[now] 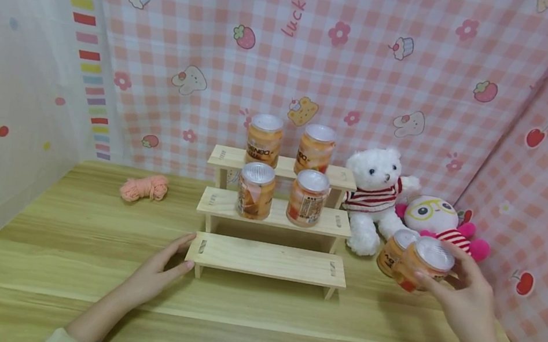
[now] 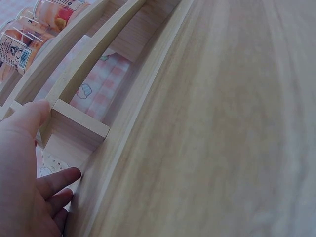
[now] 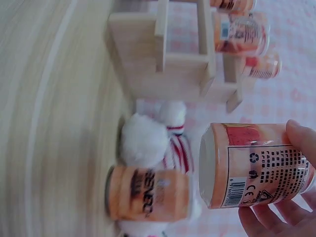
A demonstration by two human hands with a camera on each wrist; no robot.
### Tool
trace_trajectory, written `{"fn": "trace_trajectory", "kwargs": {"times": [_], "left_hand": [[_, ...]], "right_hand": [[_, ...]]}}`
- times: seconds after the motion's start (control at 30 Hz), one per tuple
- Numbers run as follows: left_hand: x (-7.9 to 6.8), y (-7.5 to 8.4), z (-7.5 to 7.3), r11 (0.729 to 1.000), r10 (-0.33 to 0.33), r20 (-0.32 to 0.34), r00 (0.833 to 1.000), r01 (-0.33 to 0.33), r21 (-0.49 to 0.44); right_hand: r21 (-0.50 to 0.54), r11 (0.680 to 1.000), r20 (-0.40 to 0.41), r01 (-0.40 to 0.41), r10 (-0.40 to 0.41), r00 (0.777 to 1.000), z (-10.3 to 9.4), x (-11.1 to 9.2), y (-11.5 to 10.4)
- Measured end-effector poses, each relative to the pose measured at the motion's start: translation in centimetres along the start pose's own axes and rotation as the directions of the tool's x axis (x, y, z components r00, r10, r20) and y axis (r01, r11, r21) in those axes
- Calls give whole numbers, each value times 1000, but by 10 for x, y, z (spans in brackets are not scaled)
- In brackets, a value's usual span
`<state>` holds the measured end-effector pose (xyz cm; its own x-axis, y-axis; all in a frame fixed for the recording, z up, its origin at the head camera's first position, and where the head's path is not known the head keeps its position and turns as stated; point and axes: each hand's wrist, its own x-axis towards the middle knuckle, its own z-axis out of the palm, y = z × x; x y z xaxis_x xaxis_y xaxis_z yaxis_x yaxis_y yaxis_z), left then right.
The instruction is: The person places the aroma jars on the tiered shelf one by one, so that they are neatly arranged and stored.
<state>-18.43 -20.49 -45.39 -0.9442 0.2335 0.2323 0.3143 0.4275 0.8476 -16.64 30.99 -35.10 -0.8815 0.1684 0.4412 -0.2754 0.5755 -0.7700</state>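
A three-step wooden display shelf (image 1: 267, 259) stands mid-table with two orange-labelled cans (image 1: 265, 140) on its top step and two more cans (image 1: 307, 198) on the middle step. My left hand (image 1: 156, 274) holds the left end of the lowest step, its thumb (image 2: 33, 116) against the front corner and the lower fingers spread below. On the right, my right hand (image 1: 469, 295) grips a can (image 3: 259, 168) around its side, raised off the table, its base showing in the right wrist view. Another can (image 3: 150, 193) stands on the table just behind the held one.
A white teddy bear (image 1: 372, 199) in a striped top sits right of the shelf, beside a pink-and-white plush toy (image 1: 431, 215). A peach yarn skein (image 1: 144, 188) lies at the back left. Checked cloth (image 1: 277, 72) hangs behind the table.
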Motion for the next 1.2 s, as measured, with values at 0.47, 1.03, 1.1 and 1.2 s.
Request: {"fn": "trace_trajectory", "kwargs": {"times": [0.47,1.03,1.1,1.2], "left_hand": [[-2,4,0,1000,-3,0,1000,3,-4],[0,2,-1,1000,29,0,1000,-29,3],[0,2,-1,1000,27,0,1000,-27,5],[0,3,0,1000,23,0,1000,-23,9]], "right_hand": [[137,978,58,156,-165,985,37,-6,-37],[306,943,226,129,-203,953,101,-11,-81],[326,937,241,126,-211,947,108,-12,-85],[367,923,262,115,-221,939,118,-13,-91]]}}
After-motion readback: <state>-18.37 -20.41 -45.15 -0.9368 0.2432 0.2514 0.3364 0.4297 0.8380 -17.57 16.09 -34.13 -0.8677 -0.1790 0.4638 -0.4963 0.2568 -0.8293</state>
